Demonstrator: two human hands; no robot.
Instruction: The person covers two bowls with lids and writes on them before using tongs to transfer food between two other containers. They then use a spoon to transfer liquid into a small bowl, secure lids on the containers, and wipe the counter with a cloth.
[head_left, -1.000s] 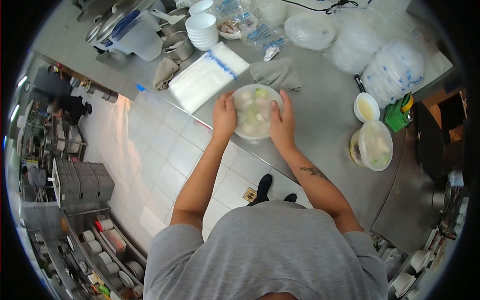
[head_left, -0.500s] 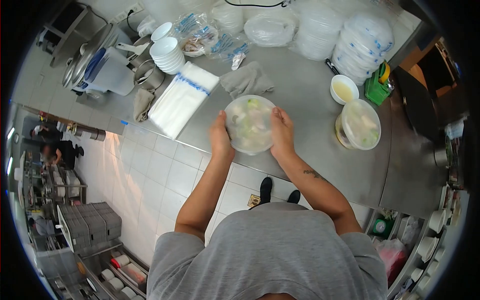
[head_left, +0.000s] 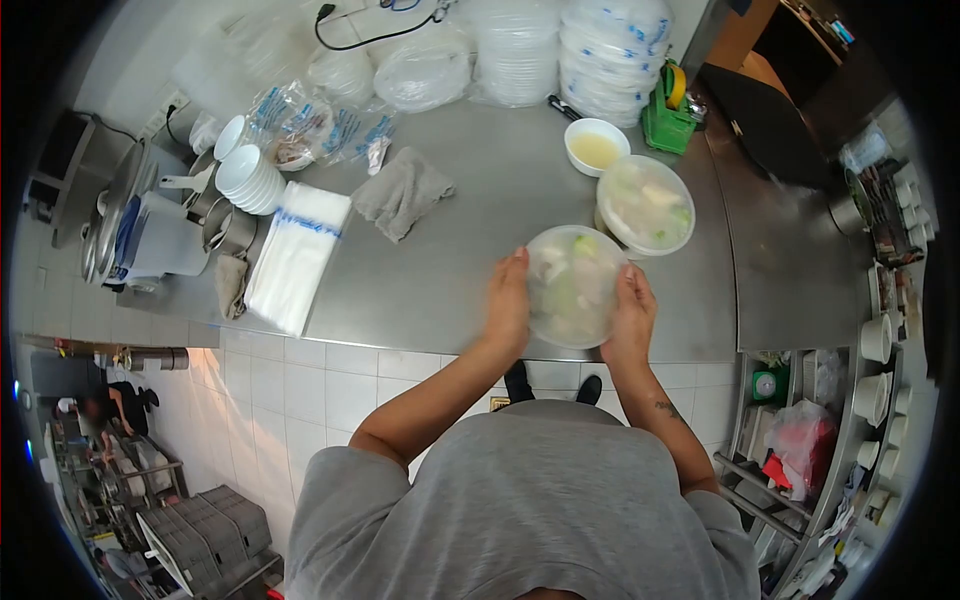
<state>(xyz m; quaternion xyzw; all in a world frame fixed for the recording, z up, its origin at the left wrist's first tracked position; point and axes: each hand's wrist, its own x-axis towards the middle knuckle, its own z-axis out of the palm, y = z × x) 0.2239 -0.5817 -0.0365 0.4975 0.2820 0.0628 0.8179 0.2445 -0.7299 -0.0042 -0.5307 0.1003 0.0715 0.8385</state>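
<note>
A round lidded container (head_left: 572,288) with pale and green food inside is held between both hands near the counter's front edge. My left hand (head_left: 508,302) grips its left side, slightly blurred. Around its right side are the fingers of my right hand (head_left: 630,312). Just behind and to the right stands a second lidded container (head_left: 648,205) with similar contents. A white bowl of yellowish liquid (head_left: 597,148) sits behind that one. The undersides of both containers are hidden from above.
On the steel counter (head_left: 430,270) lie a grey cloth (head_left: 403,192) and folded white bags (head_left: 298,260). Stacked white bowls (head_left: 248,180) and pots stand left. Wrapped container stacks (head_left: 615,60) and a green tape dispenser (head_left: 668,120) are at the back. Another person (head_left: 130,408) is far left.
The view has turned to the right. Both hands have moved right with the held container, which is now close beside the second container.
</note>
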